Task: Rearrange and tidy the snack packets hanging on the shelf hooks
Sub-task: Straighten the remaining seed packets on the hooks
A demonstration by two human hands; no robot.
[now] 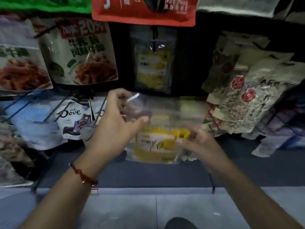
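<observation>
A clear packet with yellow contents (158,144) is held in front of the shelf, blurred by motion. My left hand (115,123) pinches its clear top left corner between thumb and fingers. My right hand (196,142) grips its right side. A second yellow packet of the same kind (153,66) hangs on a hook directly above, against the dark back panel.
White packets with red strips (79,53) hang at upper left, a red packet (143,12) at top. A Dove packet (74,119) hangs at left on wire hooks (54,111). Pale seed packets (244,100) crowd the right. Grey floor (148,209) lies below.
</observation>
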